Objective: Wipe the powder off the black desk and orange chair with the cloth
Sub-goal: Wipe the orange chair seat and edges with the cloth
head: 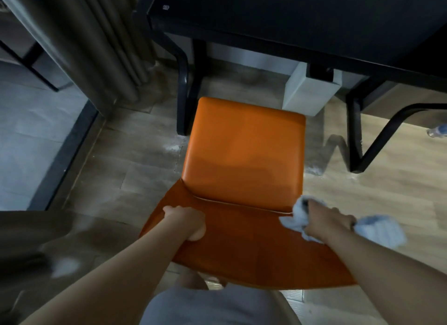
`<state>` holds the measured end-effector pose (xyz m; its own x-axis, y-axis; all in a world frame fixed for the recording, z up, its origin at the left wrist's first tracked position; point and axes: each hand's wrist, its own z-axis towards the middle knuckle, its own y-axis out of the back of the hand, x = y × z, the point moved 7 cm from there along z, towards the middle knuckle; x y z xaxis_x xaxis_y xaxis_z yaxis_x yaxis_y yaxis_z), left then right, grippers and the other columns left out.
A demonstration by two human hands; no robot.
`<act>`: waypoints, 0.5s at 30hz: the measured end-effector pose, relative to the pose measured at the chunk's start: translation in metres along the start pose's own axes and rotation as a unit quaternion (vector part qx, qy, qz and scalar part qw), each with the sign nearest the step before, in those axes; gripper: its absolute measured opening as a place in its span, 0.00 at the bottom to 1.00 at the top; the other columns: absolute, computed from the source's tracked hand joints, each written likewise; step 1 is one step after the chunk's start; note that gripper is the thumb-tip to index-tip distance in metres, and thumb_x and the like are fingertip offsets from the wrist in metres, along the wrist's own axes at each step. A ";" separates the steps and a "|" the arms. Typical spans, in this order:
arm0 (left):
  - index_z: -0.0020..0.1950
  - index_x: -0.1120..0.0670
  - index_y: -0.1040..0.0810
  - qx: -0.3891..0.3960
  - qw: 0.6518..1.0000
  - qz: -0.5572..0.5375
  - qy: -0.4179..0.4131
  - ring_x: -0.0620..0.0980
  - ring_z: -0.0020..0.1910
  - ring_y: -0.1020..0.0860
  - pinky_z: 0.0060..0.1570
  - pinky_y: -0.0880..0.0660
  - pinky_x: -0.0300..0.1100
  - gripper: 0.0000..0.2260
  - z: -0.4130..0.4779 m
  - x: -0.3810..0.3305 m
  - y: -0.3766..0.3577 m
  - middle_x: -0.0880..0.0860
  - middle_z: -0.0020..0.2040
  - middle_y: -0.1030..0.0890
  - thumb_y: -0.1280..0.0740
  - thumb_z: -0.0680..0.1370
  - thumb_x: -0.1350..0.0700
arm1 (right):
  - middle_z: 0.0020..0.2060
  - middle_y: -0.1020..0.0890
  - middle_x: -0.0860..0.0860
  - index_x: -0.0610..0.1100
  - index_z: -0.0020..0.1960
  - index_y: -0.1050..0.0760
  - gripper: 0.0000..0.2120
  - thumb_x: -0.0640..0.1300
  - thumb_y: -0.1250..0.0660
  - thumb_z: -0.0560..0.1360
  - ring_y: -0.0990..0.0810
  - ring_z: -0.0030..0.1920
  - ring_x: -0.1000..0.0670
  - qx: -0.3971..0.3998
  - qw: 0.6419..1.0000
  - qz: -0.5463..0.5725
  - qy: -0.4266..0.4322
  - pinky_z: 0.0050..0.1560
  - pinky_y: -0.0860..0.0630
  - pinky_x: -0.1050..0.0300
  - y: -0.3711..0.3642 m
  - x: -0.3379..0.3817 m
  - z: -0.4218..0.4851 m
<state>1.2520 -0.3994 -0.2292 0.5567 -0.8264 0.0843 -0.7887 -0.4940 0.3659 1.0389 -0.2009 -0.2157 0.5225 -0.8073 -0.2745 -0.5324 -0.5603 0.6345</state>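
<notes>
The orange chair (244, 150) stands before the black surface (290, 15), and its seat looks free of powder. The left hand (187, 222) grips the backrest. The right hand (326, 222) pinches the cloth (298, 216) against the backrest, probably the last part to wipe.

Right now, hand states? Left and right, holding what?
Left hand: closed, gripping the orange chair by the top of its backrest.
Right hand: closed, holding the cloth against the backrest.

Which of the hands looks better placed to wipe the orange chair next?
Likely the right hand: it grips the cloth by the backrest of the orange chair, while the left hand grips only the backrest.
</notes>
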 end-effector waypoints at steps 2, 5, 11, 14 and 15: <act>0.71 0.52 0.36 -0.009 1.000 -0.009 0.003 0.59 0.69 0.35 0.69 0.45 0.61 0.19 -0.001 -0.006 -0.001 0.56 0.71 0.33 0.49 0.81 0.51 | 0.52 0.24 0.47 0.49 0.62 0.31 0.18 0.52 0.36 0.73 0.26 0.56 0.43 0.007 0.997 0.014 0.070 0.48 0.34 0.44 0.007 0.020 -0.013; 0.71 0.50 0.35 -0.036 0.999 -0.036 -0.001 0.57 0.70 0.35 0.69 0.44 0.60 0.18 0.000 -0.006 0.002 0.54 0.71 0.32 0.49 0.81 0.48 | 0.42 0.27 0.42 0.44 0.51 0.30 0.24 0.58 0.28 0.63 0.25 0.49 0.42 0.179 0.915 0.212 0.294 0.39 0.35 0.46 -0.012 0.127 -0.069; 0.68 0.49 0.31 -0.065 0.995 -0.064 -0.027 0.53 0.67 0.31 0.67 0.38 0.55 0.17 -0.002 -0.006 0.004 0.52 0.69 0.29 0.49 0.81 0.49 | 0.43 0.18 0.53 0.64 0.63 0.33 0.21 0.50 0.36 0.72 0.20 0.40 0.49 0.090 0.925 0.218 0.297 0.35 0.29 0.60 0.000 0.081 -0.062; 0.65 0.52 0.30 -0.059 0.998 -0.034 -0.017 0.54 0.65 0.30 0.66 0.36 0.54 0.17 -0.003 -0.011 0.004 0.53 0.67 0.28 0.49 0.81 0.50 | 0.66 0.28 0.50 0.63 0.70 0.39 0.26 0.51 0.38 0.74 0.29 0.63 0.42 0.017 0.988 0.043 0.148 0.56 0.29 0.47 0.008 -0.008 -0.021; 0.65 0.53 0.30 -0.058 0.998 -0.029 -0.019 0.54 0.65 0.30 0.65 0.35 0.54 0.17 -0.003 -0.014 0.003 0.54 0.67 0.28 0.49 0.81 0.49 | 0.69 0.34 0.51 0.61 0.72 0.42 0.28 0.53 0.37 0.74 0.34 0.67 0.41 0.013 0.996 0.008 0.093 0.59 0.31 0.44 0.013 -0.026 -0.017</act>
<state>1.2421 -0.3882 -0.2259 0.5886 -0.8080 0.0261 -0.7191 -0.5085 0.4737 1.0298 -0.1841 -0.1883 0.6269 -0.7691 -0.1243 -0.5569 -0.5540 0.6188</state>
